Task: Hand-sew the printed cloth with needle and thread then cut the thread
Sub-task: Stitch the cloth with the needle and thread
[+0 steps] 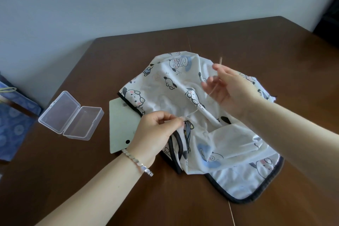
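Left hand (156, 130) is closed in a pinch on the printed cloth (229, 143), spread on the table (91, 170). Thread (191, 112) is drawn diagonally up-right from there to the raised right hand (231, 88), seemingly pinched at its fingertips; no needle can be discerned.

The rumpled printed cloth (183, 82) fills the middle of the tabletop (229, 38), and a pale thread (212, 91) strung from the left hand (156, 130), pinching a fold at the near side, up to the raised right hand (231, 90) bars the gap between them. On the left, an open clear box (71, 115), a pale green card (122, 124) partly under the cloth and a blue bag (12, 121) crowd the approach. Bare wood lies open behind the cloth, to its right, and in front of the box.
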